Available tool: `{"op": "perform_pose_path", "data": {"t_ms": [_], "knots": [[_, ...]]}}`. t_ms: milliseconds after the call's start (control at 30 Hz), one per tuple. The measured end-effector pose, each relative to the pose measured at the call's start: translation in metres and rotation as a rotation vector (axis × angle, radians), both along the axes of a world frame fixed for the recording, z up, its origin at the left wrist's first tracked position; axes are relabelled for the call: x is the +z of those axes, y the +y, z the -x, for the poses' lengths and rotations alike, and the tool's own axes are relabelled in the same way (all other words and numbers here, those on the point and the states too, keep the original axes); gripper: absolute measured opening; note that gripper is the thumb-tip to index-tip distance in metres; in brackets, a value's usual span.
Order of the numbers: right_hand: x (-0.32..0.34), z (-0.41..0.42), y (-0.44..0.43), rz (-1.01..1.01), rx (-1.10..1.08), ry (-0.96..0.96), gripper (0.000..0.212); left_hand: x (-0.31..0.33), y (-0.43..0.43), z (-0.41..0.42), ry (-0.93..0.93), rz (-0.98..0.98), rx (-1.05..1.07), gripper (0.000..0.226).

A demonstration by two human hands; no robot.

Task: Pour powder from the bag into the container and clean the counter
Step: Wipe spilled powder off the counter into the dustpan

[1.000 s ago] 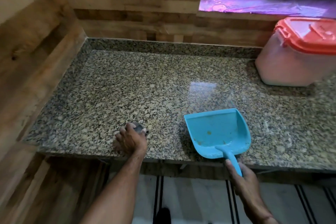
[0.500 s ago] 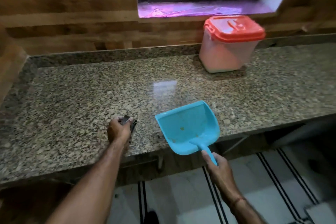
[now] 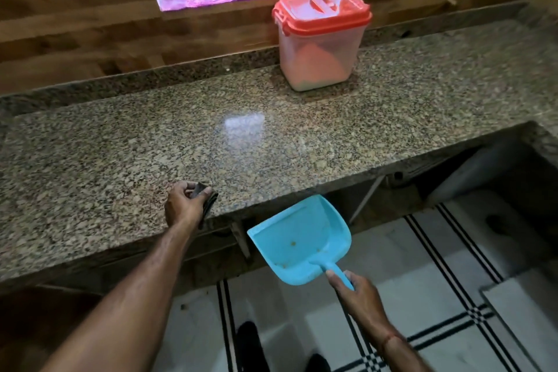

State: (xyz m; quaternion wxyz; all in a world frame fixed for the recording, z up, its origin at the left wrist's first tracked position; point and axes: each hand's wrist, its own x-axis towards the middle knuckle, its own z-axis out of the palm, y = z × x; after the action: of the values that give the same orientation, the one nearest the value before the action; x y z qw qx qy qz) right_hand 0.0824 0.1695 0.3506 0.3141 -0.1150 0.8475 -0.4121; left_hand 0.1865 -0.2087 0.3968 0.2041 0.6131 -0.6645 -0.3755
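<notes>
While pouring is judged done, container (image 3: 320,48) lidded at upper centre, cloth (image 3: 209,197) is gripped by left hand (image 3: 184,205), dustpan (image 3: 302,238) by right hand (image 3: 359,296); worktop (image 3: 271,136) cleaning is judged nearly finished.

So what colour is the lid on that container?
Orange-red lid, seen best in the head view.

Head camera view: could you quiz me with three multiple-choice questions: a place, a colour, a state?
1. The dustpan is: A held below the counter's front edge; B on the windowsill; C on the floor.
2. The container's lid is: A green; B black; C red.
3. The left hand: A lies empty; B grips a dark cloth; C holds a bag.
Answers: A, the right hand holds its handle off the counter; C, it shows red; B, fingers curl round the cloth.
</notes>
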Motion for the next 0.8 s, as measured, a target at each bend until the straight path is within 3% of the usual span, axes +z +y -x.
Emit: {"op": "perform_pose_path", "data": {"t_ms": [200, 267, 433, 533, 667, 733, 800], "knots": [[-0.032, 0.021, -0.006, -0.098, -0.015, -0.052, 0.054, -0.014, -0.014, 0.041, -0.091, 0.087, -0.074, 0.019], [-0.043, 0.025, -0.007, -0.145, -0.023, -0.060, 0.055, -0.029, -0.008, 0.060, -0.100, 0.014, -0.170, 0.018], [-0.069, 0.030, -0.014, -0.182, -0.093, -0.147, 0.056, -0.057, 0.034, 0.098, -0.194, 0.106, -0.173, 0.027], [-0.069, 0.028, -0.024, -0.214, -0.066, -0.205, 0.049, -0.065, 0.050, 0.114, -0.103, 0.147, -0.214, 0.023], [-0.074, 0.038, -0.049, -0.209, -0.101, -0.262, 0.050, -0.074, 0.053, 0.176, 0.083, 0.065, -0.463, 0.010], [-0.072, 0.046, -0.057, -0.183, -0.146, -0.285, 0.050, -0.067, 0.031, 0.190, 0.197, -0.014, -0.444, 0.007], [-0.073, 0.056, -0.056, -0.152, -0.200, -0.313, 0.048, -0.065, -0.008, 0.187, 0.133, 0.012, -0.315, 0.011]]}}
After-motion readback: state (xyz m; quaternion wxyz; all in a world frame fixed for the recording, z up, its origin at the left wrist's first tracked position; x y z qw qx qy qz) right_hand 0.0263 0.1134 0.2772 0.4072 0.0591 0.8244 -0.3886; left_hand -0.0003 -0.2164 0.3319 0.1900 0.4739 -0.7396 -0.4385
